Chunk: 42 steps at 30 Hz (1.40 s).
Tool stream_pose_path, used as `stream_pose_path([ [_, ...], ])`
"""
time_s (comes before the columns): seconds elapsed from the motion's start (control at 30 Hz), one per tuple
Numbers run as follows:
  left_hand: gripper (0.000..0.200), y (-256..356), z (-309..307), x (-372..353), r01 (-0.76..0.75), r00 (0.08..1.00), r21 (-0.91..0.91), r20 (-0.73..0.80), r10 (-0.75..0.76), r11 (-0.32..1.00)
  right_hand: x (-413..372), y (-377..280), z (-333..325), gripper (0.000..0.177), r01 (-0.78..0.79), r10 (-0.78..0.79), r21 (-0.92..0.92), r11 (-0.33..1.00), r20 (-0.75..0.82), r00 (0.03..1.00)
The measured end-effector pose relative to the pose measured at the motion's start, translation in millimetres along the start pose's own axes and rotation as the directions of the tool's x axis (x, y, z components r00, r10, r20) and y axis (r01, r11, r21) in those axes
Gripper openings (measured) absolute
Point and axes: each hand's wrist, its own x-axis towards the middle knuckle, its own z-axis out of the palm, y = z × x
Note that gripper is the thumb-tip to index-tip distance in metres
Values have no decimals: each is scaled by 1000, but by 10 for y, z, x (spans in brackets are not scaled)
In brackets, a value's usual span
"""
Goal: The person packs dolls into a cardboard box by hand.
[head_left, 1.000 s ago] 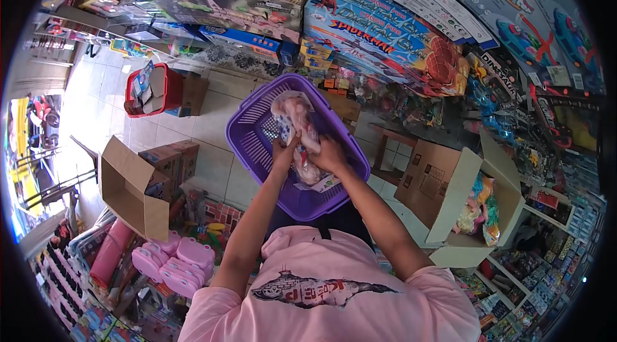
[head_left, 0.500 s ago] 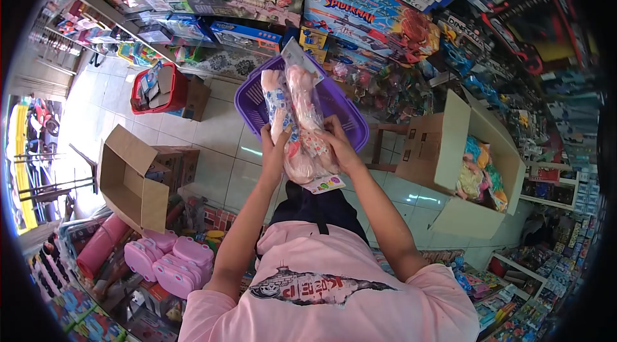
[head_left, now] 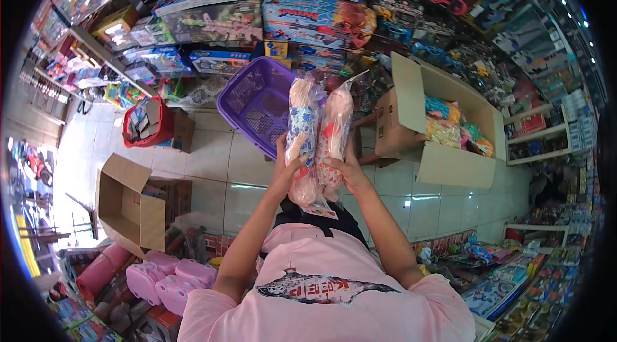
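Observation:
Two dolls in clear plastic bags are held upright side by side in front of my body. My left hand [head_left: 287,167] is closed around the bagged doll in blue-patterned clothing [head_left: 302,123], thumb across its front. Closed on the bagged doll in red-and-white patterned clothing [head_left: 334,125] is my right hand [head_left: 351,171], its thumb also on the front. A printed card shows at the bags' lower end. Just beyond them, a purple plastic basket [head_left: 229,116] with perforated walls is partly covered by the dolls.
An open cardboard box [head_left: 402,91] with colourful bagged items stands at right. At left are a red basket [head_left: 162,137] and another open carton [head_left: 119,204]. Pink cases [head_left: 186,278] sit lower left. Boxed toys [head_left: 308,17] fill the shelves ahead.
The two dolls have moved right and toward my body, off the purple basket's middle, so more of its inside shows. My view has turned to the right.

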Motion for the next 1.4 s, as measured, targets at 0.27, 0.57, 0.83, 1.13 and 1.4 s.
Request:
stream_pose_path([
  [0.27,76,-151,351,128,37,999,-201,27,-32,979,-625,-281,-579,84,210,-222,-75,975,-242,945],
  [0.57,79,-98,1225,327,-44,993,-276,-115,12,960,-1624,-1198,-1594,91,356,-298,194,914,-275,914],
  [0.83,68,-461,1981,477,-115,991,-453,-110,73,884,-2175,-1539,-3019,91,422,-315,354,835,-322,893],
  [1.13,72,-503,2749,631,-254,952,-223,-228,203,941,-2000,-2421,-3763,72,317,-358,-166,934,-427,830],
  [1.4,65,-241,2984,866,-351,881,-63,-361,306,934,-1111,-2926,-4010,66,204,-523,-891,406,-44,851],
])
